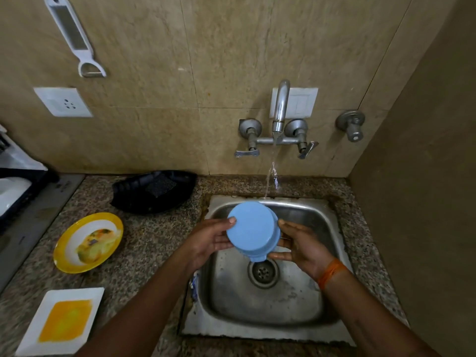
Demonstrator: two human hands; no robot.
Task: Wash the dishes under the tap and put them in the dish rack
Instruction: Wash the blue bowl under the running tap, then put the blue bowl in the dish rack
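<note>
Water ran from the chrome wall-mounted tap (280,109) in a thin stream toward the back edge of the square stainless-steel sink (309,300). Round light-blue plastic bowl (251,229) was held above the sink basin, turned so its flat base faced the camera, its top edge just at the foot of the stream. Left hand (210,239) grasped the bowl's left side, thumb over the base edge. Right hand (300,246) grasped the right side, fingers curled round the rim; an orange thread band (329,273) sat on that wrist. Small lug of the bowl pointed down toward the drain (263,272).

On the speckled granite counter (144,243), left of the sink: yellow-rimmed round plate (87,242) with food residue; white square plate (60,322) smeared yellow, nearer the camera; black plastic tray (154,190) holding a dark scrub pad (160,187), against the wall. White peeler (74,38) hung on the beige tiled wall.
</note>
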